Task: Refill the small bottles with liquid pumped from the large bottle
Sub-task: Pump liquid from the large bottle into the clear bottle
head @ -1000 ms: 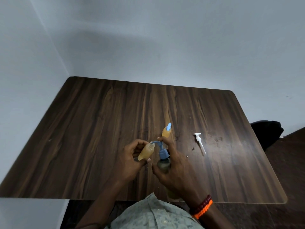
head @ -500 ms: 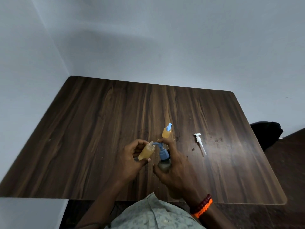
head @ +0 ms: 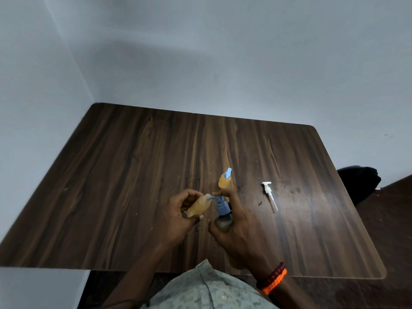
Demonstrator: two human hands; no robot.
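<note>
My left hand (head: 178, 215) holds a small open bottle (head: 199, 206) of amber liquid, tilted with its threaded neck up to the right. My right hand (head: 237, 221) grips the large bottle (head: 224, 221), index finger on its blue pump head (head: 221, 205). The pump's spout tip sits at the small bottle's mouth. A second small bottle (head: 224, 180), amber with a blue cap, stands on the table just beyond my fingers.
A loose white pump with its dip tube (head: 269, 195) lies on the dark wooden table (head: 133, 175), to the right of my hands. The table sits in a corner of grey walls. A dark object (head: 359, 181) lies on the floor off the right edge.
Both hands and the bottles have stayed nearly still. The pump head looks slightly lower than a second ago.
</note>
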